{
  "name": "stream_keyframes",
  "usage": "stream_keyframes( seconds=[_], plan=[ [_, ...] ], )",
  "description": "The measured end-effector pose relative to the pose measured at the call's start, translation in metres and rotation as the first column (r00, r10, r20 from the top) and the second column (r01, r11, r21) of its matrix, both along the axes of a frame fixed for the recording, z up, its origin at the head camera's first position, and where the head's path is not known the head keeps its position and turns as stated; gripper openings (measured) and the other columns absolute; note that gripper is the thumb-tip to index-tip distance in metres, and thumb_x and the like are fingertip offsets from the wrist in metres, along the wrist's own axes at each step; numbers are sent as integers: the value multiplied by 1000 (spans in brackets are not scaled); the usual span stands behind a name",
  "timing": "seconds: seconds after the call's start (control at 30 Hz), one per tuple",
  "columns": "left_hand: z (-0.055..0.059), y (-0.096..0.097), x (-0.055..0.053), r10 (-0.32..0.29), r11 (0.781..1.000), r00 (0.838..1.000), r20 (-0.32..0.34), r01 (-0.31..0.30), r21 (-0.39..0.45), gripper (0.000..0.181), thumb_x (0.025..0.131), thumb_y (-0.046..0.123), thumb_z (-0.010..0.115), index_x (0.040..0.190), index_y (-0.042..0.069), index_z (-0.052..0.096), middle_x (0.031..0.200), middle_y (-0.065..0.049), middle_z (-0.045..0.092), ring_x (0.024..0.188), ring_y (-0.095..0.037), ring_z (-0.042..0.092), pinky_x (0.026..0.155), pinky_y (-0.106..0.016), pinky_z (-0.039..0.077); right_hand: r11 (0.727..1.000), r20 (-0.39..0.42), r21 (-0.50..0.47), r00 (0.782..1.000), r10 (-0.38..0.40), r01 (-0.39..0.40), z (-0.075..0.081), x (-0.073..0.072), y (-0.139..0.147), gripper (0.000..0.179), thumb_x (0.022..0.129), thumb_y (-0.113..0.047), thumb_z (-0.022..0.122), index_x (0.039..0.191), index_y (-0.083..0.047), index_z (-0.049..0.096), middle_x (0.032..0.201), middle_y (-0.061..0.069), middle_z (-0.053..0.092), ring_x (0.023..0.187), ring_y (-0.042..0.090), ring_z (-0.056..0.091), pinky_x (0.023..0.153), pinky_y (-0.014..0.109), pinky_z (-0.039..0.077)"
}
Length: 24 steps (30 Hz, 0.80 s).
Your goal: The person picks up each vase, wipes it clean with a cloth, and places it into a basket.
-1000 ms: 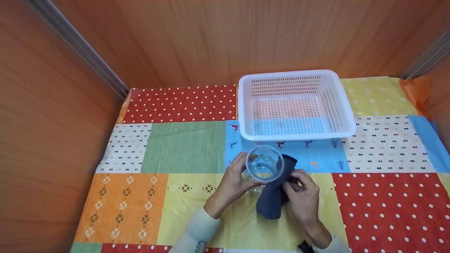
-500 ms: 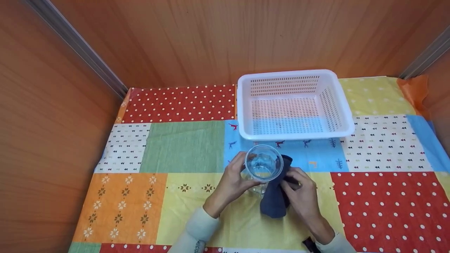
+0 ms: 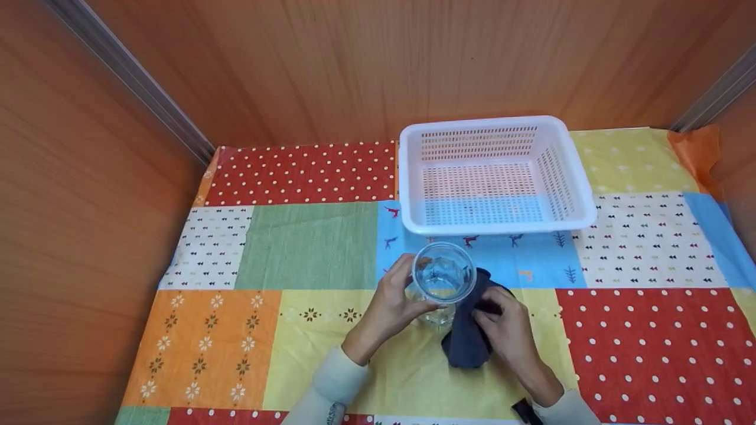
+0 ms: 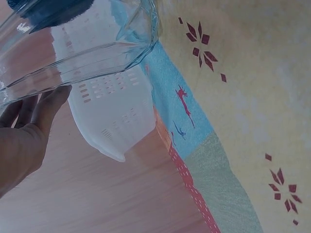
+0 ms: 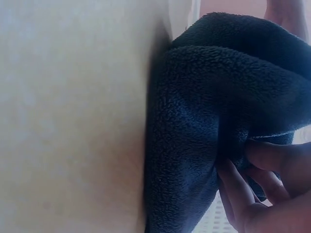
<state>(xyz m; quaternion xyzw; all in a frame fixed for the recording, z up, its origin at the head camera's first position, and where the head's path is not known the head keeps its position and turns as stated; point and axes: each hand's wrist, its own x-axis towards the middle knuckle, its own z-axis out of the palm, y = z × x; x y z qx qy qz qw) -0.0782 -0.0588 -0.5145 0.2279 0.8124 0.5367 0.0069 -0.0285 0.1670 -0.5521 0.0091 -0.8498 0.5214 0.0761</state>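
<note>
A clear glass jar (image 3: pixel 440 316) with a round open mouth is gripped by my left hand (image 3: pixel 393 301), thumb on the near side and fingers round the far left side. In the left wrist view the faceted wall of the glass jar (image 4: pixel 97 63) lies above the fingers. My right hand (image 3: pixel 508 321) pinches a dark blue-grey cloth (image 3: pixel 469 336) against the jar's right side. The right wrist view shows the fluffy cloth (image 5: pixel 194 107) bunched and folded, with the fingertips (image 5: pixel 233 179) pressed into its folds. The cloth's lower end hangs close over the tablecloth.
A white perforated plastic basket (image 3: pixel 496 227) stands behind the jar with nothing in it. The patchwork tablecloth (image 3: pixel 319 248) spreads over the table. Wooden panels (image 3: pixel 354 71) close off the back and both sides.
The cloth has shifted slightly down and right along the jar's side, and its folds have changed with my right hand. My left hand and the jar stay almost in place.
</note>
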Motion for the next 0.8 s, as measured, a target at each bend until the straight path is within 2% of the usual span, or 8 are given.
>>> stream_keyframes(
  seconds=[0.23, 0.43, 0.53, 0.63, 0.8],
  plan=[
    [3, -1, -1, -16, 1000, 1000, 21, 16, -12, 73, 83, 18, 93, 145, 9, 56, 137, -5, 61, 128, -19, 60, 109, -40, 53, 1000, 16, 5, 1000, -13, 13, -3, -1, 2, 24, 81, 19, 77, 91, -2, 71, 99, 9, 70, 96, 23, 68, 80, 39, 65],
    [10, -7, -2, -72, 995, 994, 82, 77, -59, 80, 84, 11, 91, 152, 9, 48, 144, -14, 58, 134, -26, 56, 110, -43, 53, 999, 43, -40, 999, -12, 14, -3, 0, 1, 21, 83, 18, 77, 96, 2, 71, 105, 14, 71, 101, 29, 68, 81, 40, 65],
    [10, -9, -3, -92, 992, 992, 91, 98, -73, 80, 85, 7, 90, 153, 7, 47, 145, -18, 57, 134, -30, 55, 110, -43, 53, 998, 43, -62, 999, -18, 21, -2, 2, 0, 21, 84, 17, 77, 99, 3, 71, 108, 16, 71, 104, 29, 69, 83, 41, 65],
    [9, -10, -3, -94, 993, 992, 81, 100, -68, 79, 84, 6, 90, 152, 6, 49, 144, -17, 57, 134, -29, 55, 110, -41, 54, 995, 30, -96, 999, -34, 36, 0, 5, -2, 21, 85, 17, 77, 101, 5, 72, 108, 15, 70, 103, 18, 68, 83, 35, 64],
    [9, -9, -3, -79, 994, 997, 25, 81, -78, 75, 82, 7, 92, 147, 5, 53, 138, -11, 61, 130, -28, 58, 106, -40, 56, 989, -71, -134, 995, -64, 54, 4, 8, -7, 23, 83, 19, 78, 101, 5, 74, 107, 14, 70, 100, 1, 65, 83, 18, 59]
  ],
)
